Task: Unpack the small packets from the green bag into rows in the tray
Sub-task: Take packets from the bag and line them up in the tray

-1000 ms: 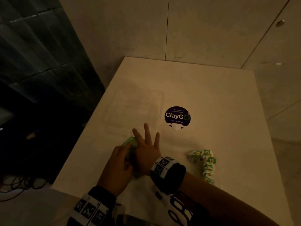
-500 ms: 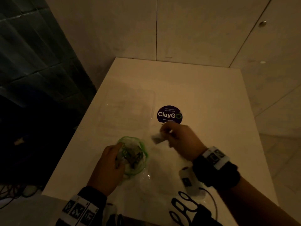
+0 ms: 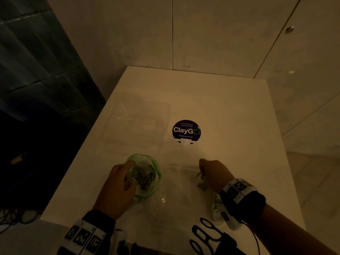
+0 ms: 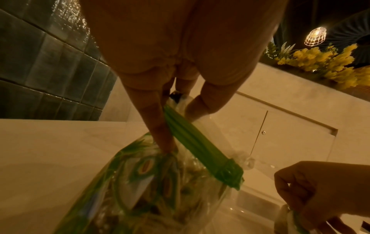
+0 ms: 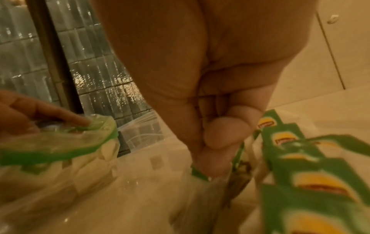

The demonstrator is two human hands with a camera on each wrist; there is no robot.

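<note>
Packets (image 5: 312,166) lay in a row in the near tray (image 3: 184,169) beneath the right hand (image 3: 214,174) pinching one more, while the left hand (image 3: 117,183) gripped the bag (image 3: 147,173) rim on the tabletop (image 3: 230,111); a careless placement could have knocked that row crooked.

Green bag (image 4: 160,186): thin clear plastic film, crinkling and catching glints, with an opaque green ribbed zip strip (image 4: 202,148). Packets (image 5: 312,178): printed green wrappers, looking papery. Tray (image 3: 139,126): transparent plastic, showing faint sheen. Table (image 3: 230,111): smooth, pale, matt. Wall tiles (image 4: 50,63): dark, glazed, reflecting sparkle.
</note>
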